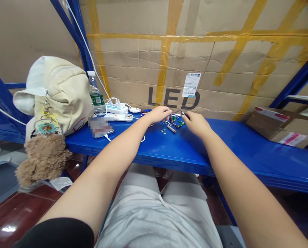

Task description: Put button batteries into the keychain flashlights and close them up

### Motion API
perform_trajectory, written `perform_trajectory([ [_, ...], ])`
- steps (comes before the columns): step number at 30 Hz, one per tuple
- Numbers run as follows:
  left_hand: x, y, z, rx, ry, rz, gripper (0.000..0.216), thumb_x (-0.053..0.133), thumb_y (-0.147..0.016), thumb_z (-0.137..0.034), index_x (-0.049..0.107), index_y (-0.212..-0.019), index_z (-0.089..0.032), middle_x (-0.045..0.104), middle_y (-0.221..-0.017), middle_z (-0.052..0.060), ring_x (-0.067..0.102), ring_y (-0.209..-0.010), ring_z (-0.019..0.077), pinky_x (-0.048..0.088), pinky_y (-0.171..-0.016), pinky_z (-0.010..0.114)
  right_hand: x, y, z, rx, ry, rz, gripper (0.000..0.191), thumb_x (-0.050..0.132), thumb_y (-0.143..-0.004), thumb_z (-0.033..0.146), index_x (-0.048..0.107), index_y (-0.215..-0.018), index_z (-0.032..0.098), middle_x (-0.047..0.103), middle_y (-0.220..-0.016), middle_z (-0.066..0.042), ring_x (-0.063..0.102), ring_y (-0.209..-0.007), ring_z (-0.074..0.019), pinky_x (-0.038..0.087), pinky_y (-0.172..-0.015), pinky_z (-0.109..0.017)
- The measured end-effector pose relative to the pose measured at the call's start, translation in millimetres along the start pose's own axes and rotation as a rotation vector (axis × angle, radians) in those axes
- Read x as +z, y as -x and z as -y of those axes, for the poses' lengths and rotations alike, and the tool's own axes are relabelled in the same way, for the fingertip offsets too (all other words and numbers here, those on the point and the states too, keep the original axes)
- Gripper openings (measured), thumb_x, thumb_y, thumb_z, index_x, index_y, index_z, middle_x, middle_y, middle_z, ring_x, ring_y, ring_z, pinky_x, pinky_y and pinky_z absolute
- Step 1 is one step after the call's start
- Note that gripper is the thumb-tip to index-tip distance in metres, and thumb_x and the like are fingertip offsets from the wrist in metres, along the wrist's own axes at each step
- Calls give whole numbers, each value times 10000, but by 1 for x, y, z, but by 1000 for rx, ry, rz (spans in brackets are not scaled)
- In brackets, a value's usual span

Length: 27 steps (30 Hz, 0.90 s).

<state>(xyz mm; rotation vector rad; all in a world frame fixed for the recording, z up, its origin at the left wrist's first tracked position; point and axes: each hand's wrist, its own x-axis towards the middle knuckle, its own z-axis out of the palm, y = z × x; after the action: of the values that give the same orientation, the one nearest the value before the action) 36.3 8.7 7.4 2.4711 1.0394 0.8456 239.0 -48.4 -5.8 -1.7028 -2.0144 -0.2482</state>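
Both my arms reach out over a blue metal shelf (236, 151). My left hand (159, 114) has its fingers curled over a small pile of coloured parts (175, 121), red, green and blue bits with thin wires. My right hand (197, 123) is closed in a pinch at the pile's right side, on something thin and metallic that I cannot make out. A short grey metal cylinder (171, 129) and a few tiny round pieces (164, 130) lie on the shelf just in front of the pile.
A cream bag (61, 93) with a furry charm (42, 156) sits at the left. Beside it stand a water bottle (96, 94), a white power strip (115, 109) and phones on cables (102, 126). A taped cardboard box (278, 125) lies at the right; a large carton (174, 62) stands behind.
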Motion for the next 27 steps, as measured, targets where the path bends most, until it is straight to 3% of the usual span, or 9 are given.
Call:
perform_trajectory([
  [4, -16, -1, 26, -169, -312, -153, 266, 426, -881, -246, 674, -902, -153, 707, -981, 87, 615, -877, 194, 452, -805, 287, 8, -7, -21, 146, 117, 205, 389, 379, -955, 354, 697, -1007, 136, 697, -1135, -190, 645, -1042, -294, 462, -803, -343],
  [7, -22, 2, 36, -274, -446, -130, 285, 436, -865, -231, 705, -925, -160, 714, -1037, 97, 620, -940, 207, 455, -827, 271, 15, -10, -40, 262, 205, 315, 400, 419, -936, 363, 718, -1036, 118, 687, -1161, -208, 657, -1037, -299, 484, -812, -361],
  [11, -20, 6, 31, -216, -473, 16, 282, 478, -854, -256, 716, -963, -151, 717, -1057, 89, 626, -950, 192, 452, -834, 244, 20, -9, -53, 295, 291, 261, 333, 515, -878, 341, 745, -966, 118, 717, -1016, -219, 688, -913, -300, 506, -731, -378],
  [14, -19, 7, 19, -171, -457, 144, 293, 511, -831, -242, 718, -1020, -158, 717, -1079, 75, 626, -966, 182, 443, -833, 232, 17, -5, -41, 203, 304, 187, 318, 527, -868, 350, 743, -942, 129, 705, -994, -217, 674, -903, -318, 501, -717, -400],
  [16, -20, 8, 10, -164, -442, 227, 291, 548, -804, -262, 727, -1013, -169, 724, -1041, 67, 630, -919, 181, 444, -785, 235, 15, -3, -23, 22, 250, 103, 324, 504, -892, 369, 730, -976, 153, 687, -1039, -194, 653, -937, -303, 494, -753, -390],
  [19, -23, 10, -2, -153, -385, 392, 296, 647, -739, -390, 744, -942, -197, 730, -919, 42, 623, -798, 177, 435, -685, 242, 15, 0, 9, -206, 141, 82, 327, 483, -918, 400, 717, -950, 175, 681, -996, -161, 635, -898, -264, 485, -771, -362],
  [22, -22, 11, -9, -205, -358, 503, 351, 745, -636, -470, 746, -869, -208, 717, -806, 27, 603, -705, 169, 418, -630, 246, 23, 1, 29, -220, 136, 121, 322, 534, -888, 453, 694, -856, 175, 685, -952, -165, 627, -894, -293, 480, -748, -383],
  [27, -17, 9, -5, -193, -311, 546, 270, 720, -671, -374, 747, -881, -206, 721, -835, 27, 608, -732, 162, 422, -629, 237, 29, -1, 27, -178, 42, 239, 168, 575, -870, 270, 631, -734, 189, 700, -874, -129, 641, -806, -258, 467, -716, -351],
])
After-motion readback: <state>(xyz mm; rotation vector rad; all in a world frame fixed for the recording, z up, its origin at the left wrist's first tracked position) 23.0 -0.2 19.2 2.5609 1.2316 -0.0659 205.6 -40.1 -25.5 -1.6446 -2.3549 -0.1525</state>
